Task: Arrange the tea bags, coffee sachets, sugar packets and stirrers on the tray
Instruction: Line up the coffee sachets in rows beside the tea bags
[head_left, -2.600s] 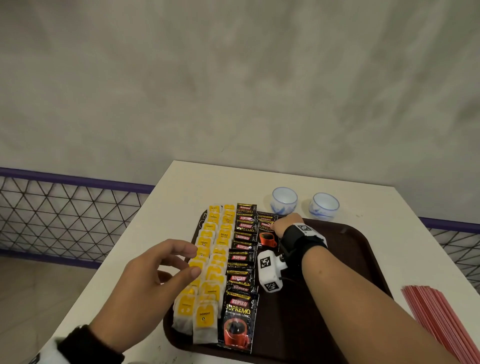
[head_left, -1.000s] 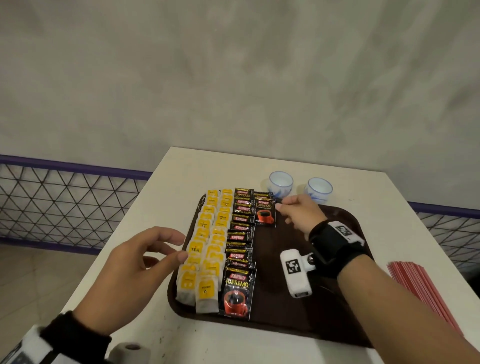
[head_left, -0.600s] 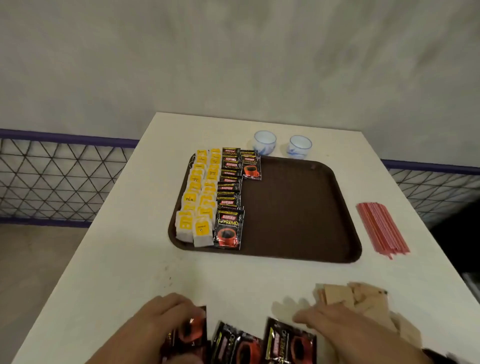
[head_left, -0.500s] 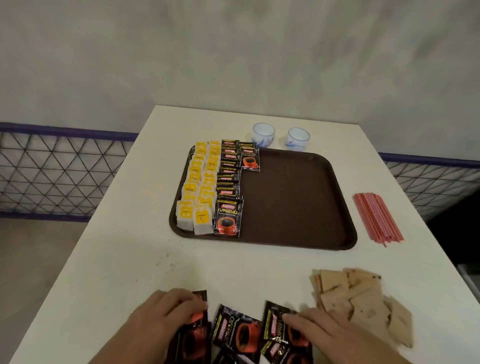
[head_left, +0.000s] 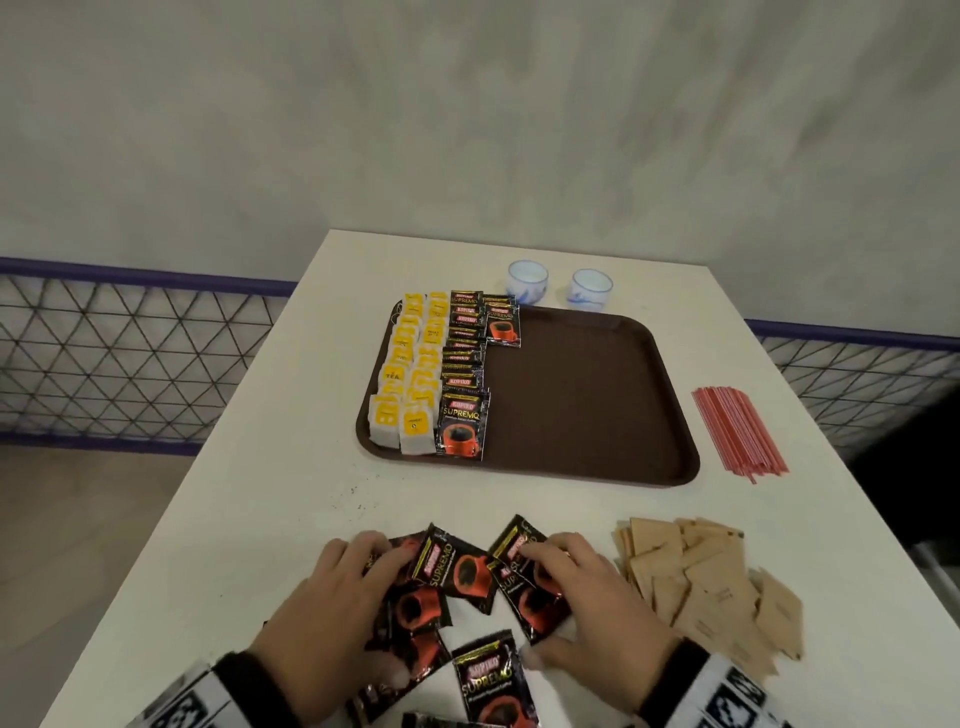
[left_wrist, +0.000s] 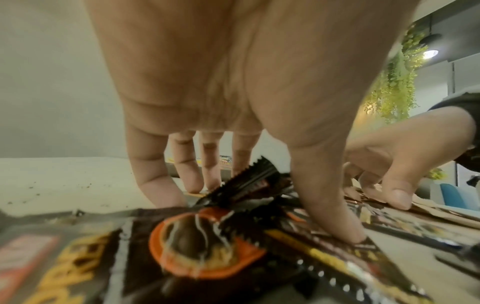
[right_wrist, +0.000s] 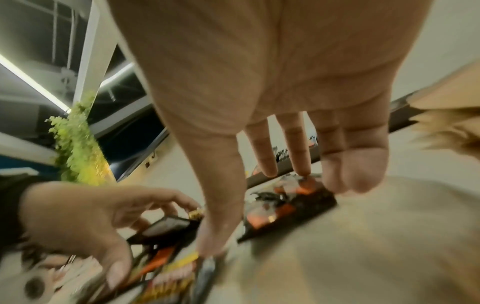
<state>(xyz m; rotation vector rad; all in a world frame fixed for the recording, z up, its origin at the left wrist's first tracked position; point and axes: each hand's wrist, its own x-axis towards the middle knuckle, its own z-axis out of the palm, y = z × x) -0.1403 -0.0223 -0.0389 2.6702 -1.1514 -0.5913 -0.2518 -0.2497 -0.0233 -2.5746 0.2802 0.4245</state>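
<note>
Worktop pale, filling lower frame. Tray at centre: tea bags and coffee rows along its left edge, right part bare. Sugar packets heaped lower right; stirrers right of tray. Loose coffee sachets scattered at bottom centre. Left hand and right hand spread flat on them, fingers pressing, nothing clasped. Best squared into one stack, prints aligned, before lifting.

tray mid-bench | tea bags along its left edge, coffee sachets just right of them | cups behind tray | stirrers right of tray | loose sachets near front edge, sugar packets to their right
</note>
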